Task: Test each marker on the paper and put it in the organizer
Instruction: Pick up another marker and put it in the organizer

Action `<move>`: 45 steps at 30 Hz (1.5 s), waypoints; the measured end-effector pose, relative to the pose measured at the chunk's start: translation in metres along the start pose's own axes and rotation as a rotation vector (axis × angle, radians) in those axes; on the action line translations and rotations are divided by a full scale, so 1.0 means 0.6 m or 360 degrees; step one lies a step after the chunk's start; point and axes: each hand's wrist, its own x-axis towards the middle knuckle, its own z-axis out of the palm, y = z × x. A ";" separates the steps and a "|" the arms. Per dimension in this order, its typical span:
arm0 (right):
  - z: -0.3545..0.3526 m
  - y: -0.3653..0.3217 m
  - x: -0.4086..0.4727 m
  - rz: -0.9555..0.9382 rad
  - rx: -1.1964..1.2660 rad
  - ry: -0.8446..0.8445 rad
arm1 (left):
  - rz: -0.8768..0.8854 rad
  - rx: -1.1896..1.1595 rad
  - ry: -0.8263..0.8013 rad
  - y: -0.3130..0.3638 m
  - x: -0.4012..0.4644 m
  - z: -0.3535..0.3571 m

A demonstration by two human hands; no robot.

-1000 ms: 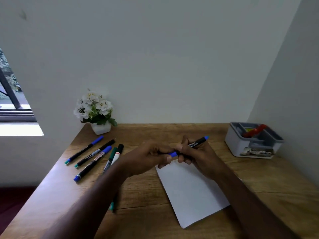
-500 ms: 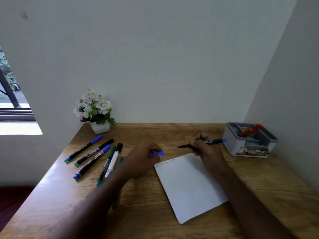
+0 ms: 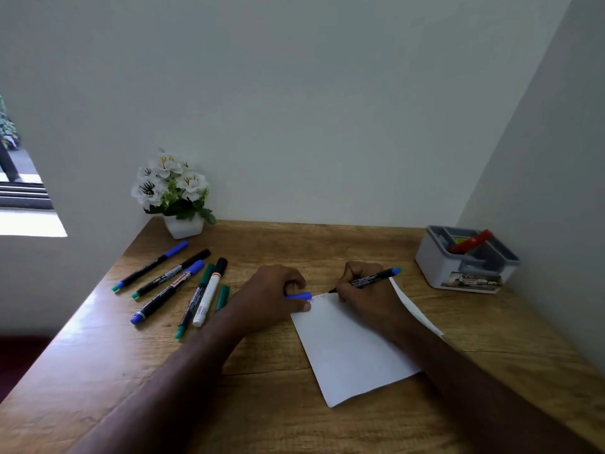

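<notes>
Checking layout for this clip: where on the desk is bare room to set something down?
Bare wood lies between the paper and the organizer, and along the back edge right of the flower pot. The left side is crowded with loose markers.

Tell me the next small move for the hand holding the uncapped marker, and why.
Probably a short stroke across the top of the white paper sheet. The right hand grips the black marker with the blue end, tip at the sheet's top edge beside faint marks. The left hand holds the blue cap and steadies the corner, so recapping comes afterwards.
</notes>
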 end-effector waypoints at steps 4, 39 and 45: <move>0.005 0.000 -0.002 0.0025 0.0031 0.0031 | -0.0030 -0.0024 -0.0002 0.000 0.002 0.001; 0.009 -0.004 0.003 -0.0030 -0.0041 0.0052 | -0.0077 -0.0061 -0.0067 -0.004 0.007 0.004; 0.009 0.001 0.006 -0.0033 -0.0015 0.0073 | -0.0080 -0.0055 -0.0085 -0.002 0.008 0.003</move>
